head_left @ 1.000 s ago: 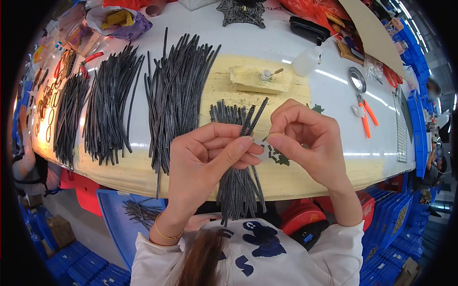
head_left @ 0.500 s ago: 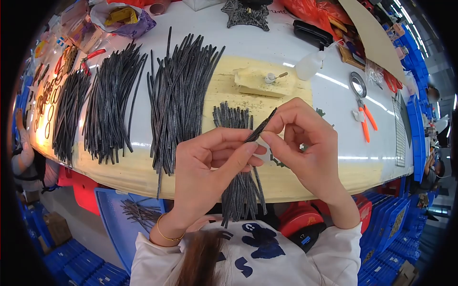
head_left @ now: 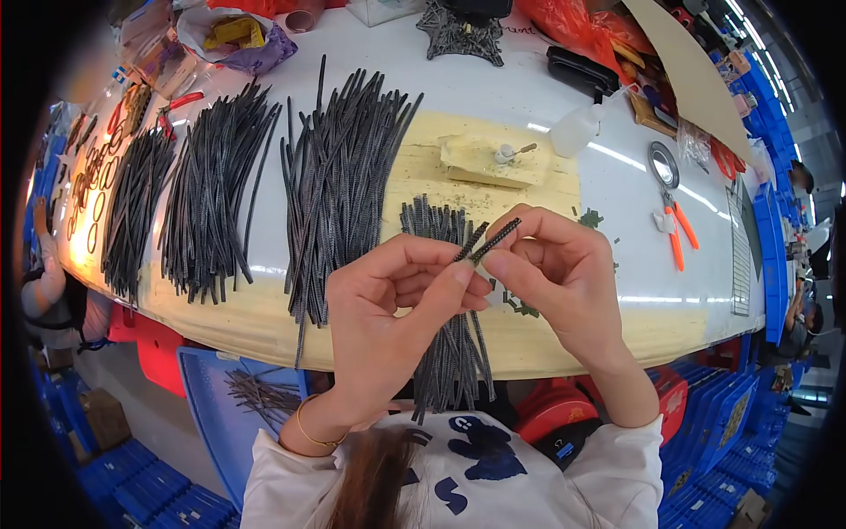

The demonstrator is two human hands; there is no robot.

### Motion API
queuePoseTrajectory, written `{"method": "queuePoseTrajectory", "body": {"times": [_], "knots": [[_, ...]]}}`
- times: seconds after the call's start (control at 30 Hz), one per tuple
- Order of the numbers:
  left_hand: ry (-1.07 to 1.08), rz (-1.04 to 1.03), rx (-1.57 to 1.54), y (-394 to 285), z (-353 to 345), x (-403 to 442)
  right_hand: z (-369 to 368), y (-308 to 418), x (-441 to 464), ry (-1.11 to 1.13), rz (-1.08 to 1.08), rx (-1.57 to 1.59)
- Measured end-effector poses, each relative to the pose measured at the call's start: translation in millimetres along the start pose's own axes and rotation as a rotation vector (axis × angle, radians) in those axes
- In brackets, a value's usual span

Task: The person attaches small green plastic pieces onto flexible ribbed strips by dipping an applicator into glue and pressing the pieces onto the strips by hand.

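Thin black textured strips (head_left: pixel 499 242) rise from between my two hands. My left hand (head_left: pixel 397 304) pinches their lower part between thumb and fingers. The thumb and forefinger of my right hand (head_left: pixel 555 278) are closed on one strip, touching it close to the left fingertips. Beneath my hands lies a bundle of black strips (head_left: pixel 445 361), partly hidden by my left hand. Small dark green pieces (head_left: pixel 520 306) are scattered beside my right hand. Behind the hands, a small white cup (head_left: pixel 504 154) stands on a yellowish block (head_left: pixel 480 167).
Three larger strip bundles (head_left: pixel 344 176) lie on the left of the table (head_left: pixel 687 309). A squeeze bottle (head_left: pixel 575 132), orange-handled pliers (head_left: pixel 679 231) and a roll of tape (head_left: pixel 663 165) are on the right. A blue tray (head_left: pixel 207 397) with strips sits below the table edge.
My right fingers have moved from beside the strips onto one of them. Two strip ends now stand apart, leaning right. The whole view has shifted slightly.
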State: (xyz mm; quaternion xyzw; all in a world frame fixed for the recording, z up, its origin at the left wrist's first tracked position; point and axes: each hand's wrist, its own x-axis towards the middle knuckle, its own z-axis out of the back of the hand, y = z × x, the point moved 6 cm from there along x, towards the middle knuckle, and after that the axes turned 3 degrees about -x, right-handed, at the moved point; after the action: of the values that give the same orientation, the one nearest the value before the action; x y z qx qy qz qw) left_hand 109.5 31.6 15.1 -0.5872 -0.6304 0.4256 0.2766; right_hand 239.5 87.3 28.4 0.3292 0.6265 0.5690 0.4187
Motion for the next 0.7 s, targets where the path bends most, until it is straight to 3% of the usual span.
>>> {"method": "queuePoseTrajectory", "body": {"times": [0.1, 0.27, 0.57, 0.7], "knots": [[0.006, -0.001, -0.003, -1, -2, -1, 1, 1, 0, 0.045, 0.003, 0.014], [0.063, 0.026, 0.178, -11, -2, -2, 0, 9, 0, 0.2, -0.175, 0.092], [0.197, 0.035, 0.416, -17, -4, 7, 5, 19, 3, 0.247, -0.176, -0.153], [0.169, 0.095, 0.231, -13, -3, 11, 16, 25, 11, 0.154, -0.1, -0.115]]}}
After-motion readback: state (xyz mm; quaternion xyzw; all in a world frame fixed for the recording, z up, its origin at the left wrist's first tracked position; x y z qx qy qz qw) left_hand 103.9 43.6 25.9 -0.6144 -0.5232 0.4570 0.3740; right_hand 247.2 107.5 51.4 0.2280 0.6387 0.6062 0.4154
